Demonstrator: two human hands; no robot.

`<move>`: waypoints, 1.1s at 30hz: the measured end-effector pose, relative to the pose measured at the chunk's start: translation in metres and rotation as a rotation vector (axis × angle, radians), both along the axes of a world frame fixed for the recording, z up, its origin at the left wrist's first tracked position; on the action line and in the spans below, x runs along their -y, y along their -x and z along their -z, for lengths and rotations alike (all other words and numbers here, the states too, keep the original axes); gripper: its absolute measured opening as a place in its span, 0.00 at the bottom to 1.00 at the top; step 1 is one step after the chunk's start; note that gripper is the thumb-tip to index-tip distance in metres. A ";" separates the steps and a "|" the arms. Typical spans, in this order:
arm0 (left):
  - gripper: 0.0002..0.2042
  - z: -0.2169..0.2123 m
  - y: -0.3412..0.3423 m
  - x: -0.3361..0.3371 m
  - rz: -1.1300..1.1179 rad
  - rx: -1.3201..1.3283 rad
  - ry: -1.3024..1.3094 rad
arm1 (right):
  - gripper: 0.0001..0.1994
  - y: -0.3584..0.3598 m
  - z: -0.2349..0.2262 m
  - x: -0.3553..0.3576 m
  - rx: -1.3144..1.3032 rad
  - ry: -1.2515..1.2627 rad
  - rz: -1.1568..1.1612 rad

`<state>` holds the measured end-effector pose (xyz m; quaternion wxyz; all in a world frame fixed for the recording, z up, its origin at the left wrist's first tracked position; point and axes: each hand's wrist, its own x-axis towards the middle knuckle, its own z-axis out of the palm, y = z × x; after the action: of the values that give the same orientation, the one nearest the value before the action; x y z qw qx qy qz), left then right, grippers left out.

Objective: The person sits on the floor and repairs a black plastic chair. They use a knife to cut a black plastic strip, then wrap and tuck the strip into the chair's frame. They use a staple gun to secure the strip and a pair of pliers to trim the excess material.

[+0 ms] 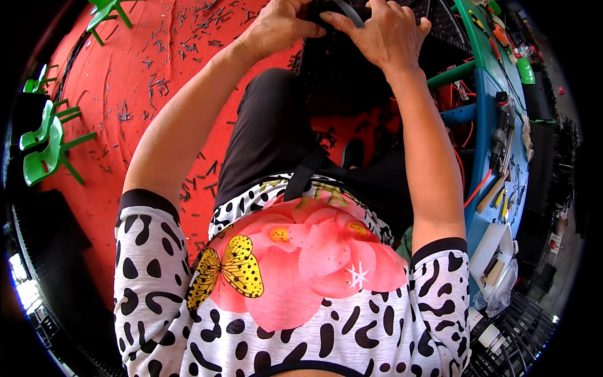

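Both my hands are up at the top edge of the head view, over a black woven mass (339, 75) beyond my knees. Between them is a dark curved strip (349, 12) with a greyish sheen, partly cut off by the frame. My left hand (281, 26) is closed at the strip's left end, its thumb pointing inward. On the other side my right hand (388, 36) grips it, thumb stretched across toward the left and fingers bent at the upper edge. Exactly how the fingertips hold the strip is hidden.
Dark scraps litter the red floor (125, 69). Green chairs (47, 154) stand at the left. At my right, a blue table (483, 119) and green table carry hand tools, pliers (500, 198), red cords and a white tray (493, 251). A black basket (521, 333) sits lower right.
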<state>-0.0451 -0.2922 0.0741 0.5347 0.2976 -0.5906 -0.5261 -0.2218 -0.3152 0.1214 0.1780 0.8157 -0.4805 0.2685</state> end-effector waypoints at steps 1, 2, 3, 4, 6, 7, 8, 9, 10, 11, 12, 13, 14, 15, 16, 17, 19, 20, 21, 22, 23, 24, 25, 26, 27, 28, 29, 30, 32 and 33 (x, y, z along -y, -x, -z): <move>0.23 -0.001 0.000 0.002 -0.033 0.083 0.044 | 0.34 -0.001 -0.002 -0.001 -0.001 -0.008 0.017; 0.22 -0.003 0.001 0.004 -0.065 0.165 0.089 | 0.34 -0.001 -0.002 -0.002 -0.002 -0.015 0.034; 0.20 -0.004 0.003 0.003 -0.102 0.214 0.065 | 0.34 0.000 -0.001 0.000 0.001 -0.013 0.023; 0.19 -0.005 0.004 0.004 -0.125 0.267 0.101 | 0.35 0.000 -0.004 -0.001 -0.007 -0.046 0.038; 0.19 -0.006 0.006 0.007 -0.170 0.372 0.177 | 0.35 0.000 -0.009 -0.002 -0.022 -0.113 0.070; 0.18 -0.011 0.012 0.005 -0.203 0.366 0.156 | 0.36 0.002 -0.006 0.001 -0.017 -0.096 0.059; 0.18 -0.010 0.013 0.007 -0.182 0.324 0.129 | 0.36 0.003 -0.006 0.003 -0.018 -0.119 0.062; 0.17 -0.006 0.013 0.010 -0.161 0.283 0.103 | 0.36 0.004 -0.007 0.004 -0.018 -0.141 0.065; 0.17 -0.004 0.012 0.010 -0.144 0.242 0.074 | 0.37 0.004 -0.009 0.004 -0.018 -0.164 0.064; 0.16 -0.002 0.010 0.010 -0.179 0.304 0.088 | 0.38 0.006 -0.012 0.003 -0.026 -0.187 0.028; 0.16 -0.002 0.009 0.011 -0.178 0.303 0.093 | 0.38 0.010 -0.009 0.006 -0.022 -0.163 -0.015; 0.16 -0.003 0.009 0.011 -0.177 0.299 0.097 | 0.38 0.015 -0.007 0.010 -0.021 -0.140 -0.058; 0.16 -0.003 0.008 0.011 -0.176 0.294 0.100 | 0.39 0.018 -0.006 0.011 -0.021 -0.117 -0.101; 0.16 0.003 0.004 0.014 -0.130 0.230 0.038 | 0.35 0.026 -0.008 0.010 -0.011 -0.163 -0.186; 0.16 0.004 0.006 0.015 -0.150 0.257 0.066 | 0.33 0.032 -0.005 0.012 0.037 -0.102 -0.278; 0.16 0.005 0.007 0.015 -0.172 0.284 0.093 | 0.31 0.041 -0.001 0.016 0.086 -0.040 -0.370; 0.17 0.007 0.011 0.015 -0.223 0.309 0.120 | 0.27 0.058 0.001 0.017 0.121 0.033 -0.417; 0.17 0.010 0.012 0.015 -0.253 0.307 0.119 | 0.27 0.069 0.006 0.022 0.137 0.104 -0.404; 0.18 0.012 0.013 0.014 -0.285 0.307 0.117 | 0.27 0.079 0.010 0.022 0.166 0.147 -0.338; 0.18 0.013 0.015 0.014 -0.312 0.307 0.118 | 0.27 0.090 0.012 0.022 0.195 0.192 -0.268; 0.17 0.014 0.015 0.014 -0.367 0.361 0.140 | 0.27 0.104 0.018 0.027 0.191 0.216 -0.227; 0.17 0.015 0.015 0.015 -0.375 0.340 0.130 | 0.27 0.117 0.024 0.033 0.187 0.240 -0.187; 0.16 0.014 0.015 0.013 -0.386 0.325 0.115 | 0.27 0.125 0.024 0.035 0.169 0.211 -0.193; 0.16 0.013 0.016 0.011 -0.397 0.310 0.099 | 0.27 0.130 0.025 0.036 0.117 0.191 -0.186; 0.15 0.011 0.019 0.008 -0.406 0.317 0.143 | 0.27 0.130 0.024 0.038 0.080 0.209 -0.190; 0.15 0.010 0.026 0.015 -0.394 0.332 0.159 | 0.27 0.139 0.014 0.036 0.014 0.239 -0.164; 0.15 0.011 0.021 0.015 -0.412 0.374 0.165 | 0.27 0.144 0.018 0.045 -0.020 0.157 -0.142; 0.15 0.012 0.019 0.015 -0.429 0.415 0.171 | 0.28 0.152 0.024 0.061 -0.056 0.075 -0.119; 0.13 0.010 0.026 0.012 -0.464 0.407 0.169 | 0.29 0.147 0.022 0.062 -0.068 0.032 -0.119; 0.13 0.009 0.029 0.010 -0.460 0.390 0.178 | 0.27 0.144 0.022 0.057 -0.043 0.075 -0.137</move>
<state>-0.0741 -0.3020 0.0653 0.5402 0.4709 -0.6429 -0.2704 -0.3659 -0.3724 0.0999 0.2000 0.8451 -0.4090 0.2801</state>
